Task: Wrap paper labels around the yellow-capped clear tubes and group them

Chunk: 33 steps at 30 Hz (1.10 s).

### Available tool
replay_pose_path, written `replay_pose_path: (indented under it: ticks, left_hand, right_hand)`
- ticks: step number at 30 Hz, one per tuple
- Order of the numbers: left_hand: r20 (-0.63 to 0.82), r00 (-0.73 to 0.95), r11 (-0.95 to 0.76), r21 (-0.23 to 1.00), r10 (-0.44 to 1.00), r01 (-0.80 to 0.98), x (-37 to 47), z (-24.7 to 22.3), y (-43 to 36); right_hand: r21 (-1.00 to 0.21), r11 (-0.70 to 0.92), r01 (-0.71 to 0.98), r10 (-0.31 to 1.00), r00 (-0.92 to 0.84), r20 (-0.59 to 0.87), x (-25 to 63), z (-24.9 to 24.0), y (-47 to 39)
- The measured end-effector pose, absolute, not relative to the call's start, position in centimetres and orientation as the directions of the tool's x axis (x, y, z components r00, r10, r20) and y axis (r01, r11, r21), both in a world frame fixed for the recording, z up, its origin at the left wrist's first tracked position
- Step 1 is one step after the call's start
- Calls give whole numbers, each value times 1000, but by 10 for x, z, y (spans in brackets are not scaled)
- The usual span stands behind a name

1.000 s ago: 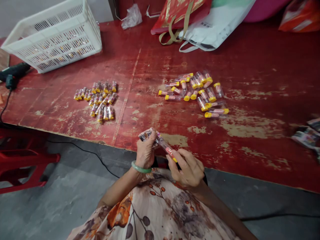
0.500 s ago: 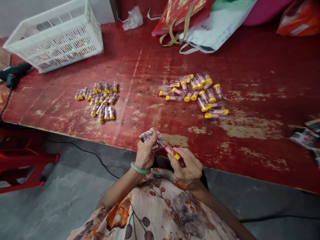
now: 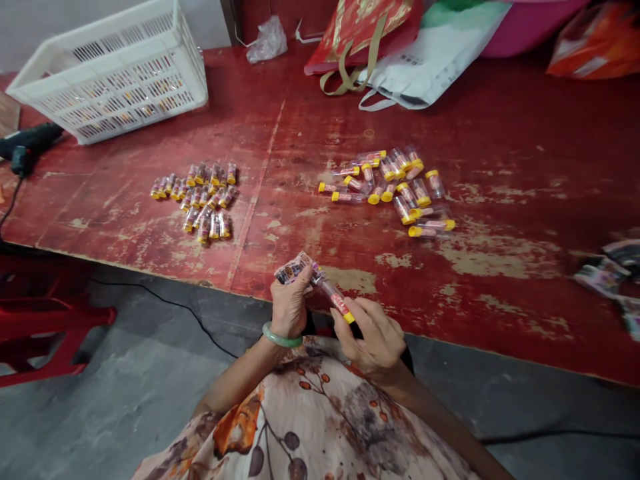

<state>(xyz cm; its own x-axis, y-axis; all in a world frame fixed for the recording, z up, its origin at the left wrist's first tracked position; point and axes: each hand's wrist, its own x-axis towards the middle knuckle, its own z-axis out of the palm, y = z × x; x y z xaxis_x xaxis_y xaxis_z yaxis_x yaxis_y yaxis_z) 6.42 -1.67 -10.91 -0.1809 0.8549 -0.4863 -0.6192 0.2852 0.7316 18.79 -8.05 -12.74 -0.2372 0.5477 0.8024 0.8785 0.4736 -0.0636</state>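
Note:
My left hand (image 3: 290,308), with a green bangle at the wrist, is closed on printed plastic sleeves (image 3: 294,268) over the table's front edge. Between the fingers of my right hand (image 3: 376,339) is a clear tube (image 3: 336,299) with a yellow cap, gripped near the capped end. The tube slants up and left, and its far end meets the sleeves by my left thumb; whether it is inside one I cannot tell. Further back on the right lie several loose capped tubes (image 3: 406,193). To the left is a group of tubes with dark printed wraps (image 3: 203,195).
A white slatted basket (image 3: 120,87) with wrapped items inside stands at the back left, near a dark corded tool (image 3: 35,141). Bags (image 3: 425,67) lie along the back of the red table (image 3: 280,153). More printed sleeves (image 3: 603,277) lie at the far right.
The tube's capped end has shifted slightly left and down with my right fingers. The sleeves in my left hand have tilted a little. Both groups of tubes lie as before.

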Motion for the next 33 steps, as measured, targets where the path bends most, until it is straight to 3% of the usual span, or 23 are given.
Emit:
replay_pose_path:
  ticks: [3, 10, 18, 27, 31, 33]
  left_hand:
    - [-498, -152, 312, 723, 854, -617, 64, -110, -17]
    - [-556, -104, 375, 675, 825, -636, 62, -106, -16]
    - [-589, -33, 458, 661, 808, -594, 57, -110, -16]
    - [-543, 36, 457, 667, 839, -588, 54, -115, -23]
    - [-569, 94, 510, 637, 817, -578, 52, -116, -24]
    - [-584, 83, 517, 632, 807, -578, 50, -115, -23]
  right_hand:
    - [-166, 469, 867, 572, -155, 806, 187, -131, -80]
    - [5, 488, 873, 522, -297, 800, 187, -130, -81]
    - [51, 461, 886, 518, -315, 796, 189, -127, -79]
    - [-6, 401, 916, 536, -229, 813, 185, -137, -83]
    - [79, 461, 884, 494, -330, 804, 189, -137, -83]
    - [29, 488, 872, 512, -314, 799, 189, -138, -83]
